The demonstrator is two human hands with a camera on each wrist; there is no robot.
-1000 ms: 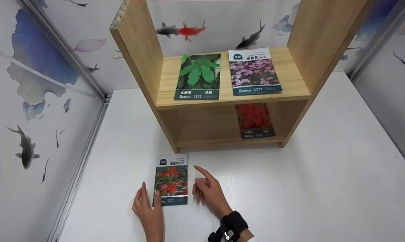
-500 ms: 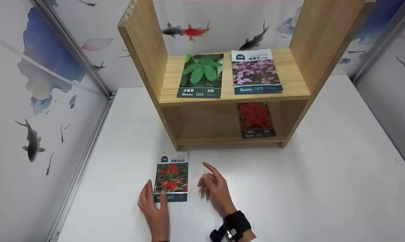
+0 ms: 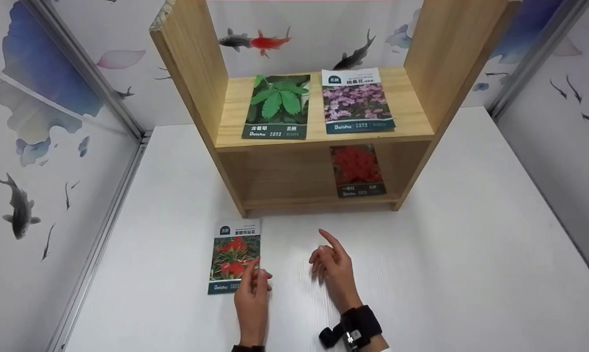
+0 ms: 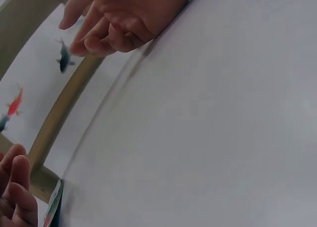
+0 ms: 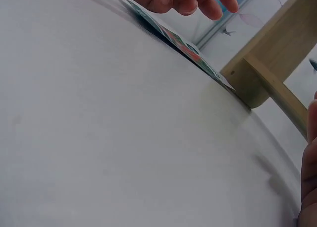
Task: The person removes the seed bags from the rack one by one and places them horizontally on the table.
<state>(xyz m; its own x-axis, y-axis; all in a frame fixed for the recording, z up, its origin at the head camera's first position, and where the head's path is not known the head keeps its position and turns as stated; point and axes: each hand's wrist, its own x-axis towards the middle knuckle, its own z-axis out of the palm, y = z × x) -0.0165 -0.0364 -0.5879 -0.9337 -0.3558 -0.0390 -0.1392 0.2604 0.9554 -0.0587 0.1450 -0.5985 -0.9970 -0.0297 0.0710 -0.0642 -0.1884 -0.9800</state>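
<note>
A seed packet (image 3: 228, 252) printed with red flowers lies face up on the white table, just in front of the shelf's left foot. My left hand (image 3: 252, 298) is over the packet's lower right corner, its fingers loosely bent. In the right wrist view, that same left hand (image 5: 183, 1) appears above the packet (image 5: 185, 49), with no grip on it. To the right, my right hand (image 3: 338, 274) holds nothing; its index finger points forward and the other fingers curl loosely. A black strap with a small camera sits on the right wrist.
Behind the hands stands a wooden shelf (image 3: 319, 143). Its upper board carries a green-leaf packet (image 3: 280, 105) and a pink-flower packet (image 3: 357, 102). On the lower board lies a red-flower packet (image 3: 357, 166). Fish-patterned walls (image 3: 20, 205) enclose the table (image 3: 461, 254).
My left hand has left the packet's left edge and moved right, over its lower right corner. My right hand has drifted right, away from the packet, which stays in front of the shelf's left foot.
</note>
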